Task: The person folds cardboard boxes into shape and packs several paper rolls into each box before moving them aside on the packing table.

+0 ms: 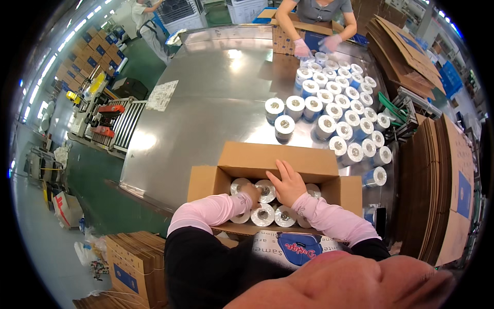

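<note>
An open cardboard box (278,154) stands in front of me with white wrapped rolls (263,215) upright inside in two rows. My left hand (251,193) reaches into the box, its fingers curled down against a roll (240,186) in the far row; the fingertips are partly hidden. My right hand (289,184) lies over the far row, with fingers spread toward the raised far flap and nothing visible in its grasp. Its palm and wrist cover some of the rolls beneath.
Several more rolls (325,126) stand on the metal table (206,98) beyond the box. Across it, a person in gloves (302,48) works at another carton (284,41). Flattened cardboard (419,190) is stacked at right, more (136,262) at lower left. A roller conveyor (123,123) stands left.
</note>
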